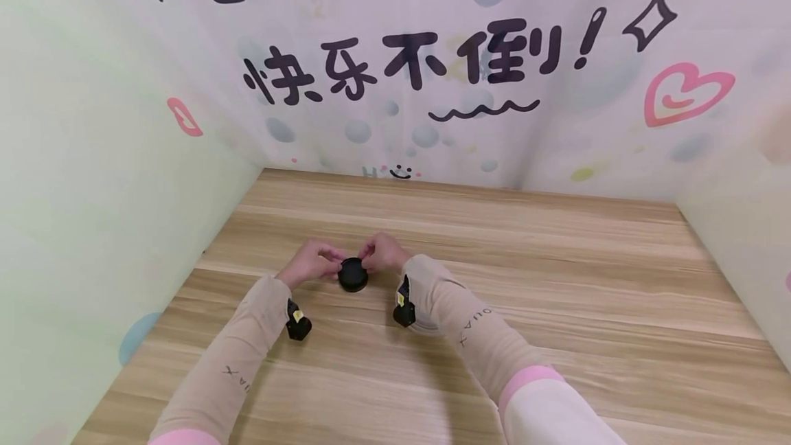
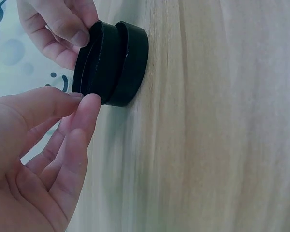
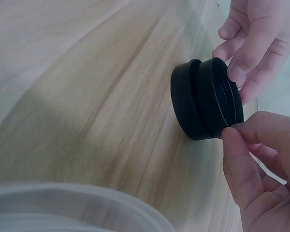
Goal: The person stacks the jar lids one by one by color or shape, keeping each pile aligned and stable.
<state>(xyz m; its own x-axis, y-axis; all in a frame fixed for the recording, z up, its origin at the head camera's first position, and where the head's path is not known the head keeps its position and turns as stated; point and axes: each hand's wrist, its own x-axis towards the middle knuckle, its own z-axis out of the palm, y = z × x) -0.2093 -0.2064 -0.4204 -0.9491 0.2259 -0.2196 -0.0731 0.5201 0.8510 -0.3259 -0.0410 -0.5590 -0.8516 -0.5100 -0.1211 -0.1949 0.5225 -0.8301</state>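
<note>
Two shallow round black plastic lids, stacked, sit on the wooden table; the lower lid (image 2: 133,67) lies against the tabletop. Above it is the upper lid (image 2: 106,67), its hollow side facing up and its rim slightly apart from the lower one at places. My left hand (image 1: 311,263) pinches the upper lid's rim between thumb and forefinger. On the other side of that rim, my right hand (image 1: 384,253) pinches it too, thumb over the edge. The right wrist view shows the right hand's thumb and forefinger meeting at the upper lid (image 3: 212,96).
A clear round plastic container (image 1: 426,325) stands partly hidden under the right forearm; its rim (image 3: 87,188) shows in the right wrist view. The wooden table (image 1: 556,259) meets a printed cloth (image 1: 395,136) at the back and a pale wall (image 1: 93,156) on the left.
</note>
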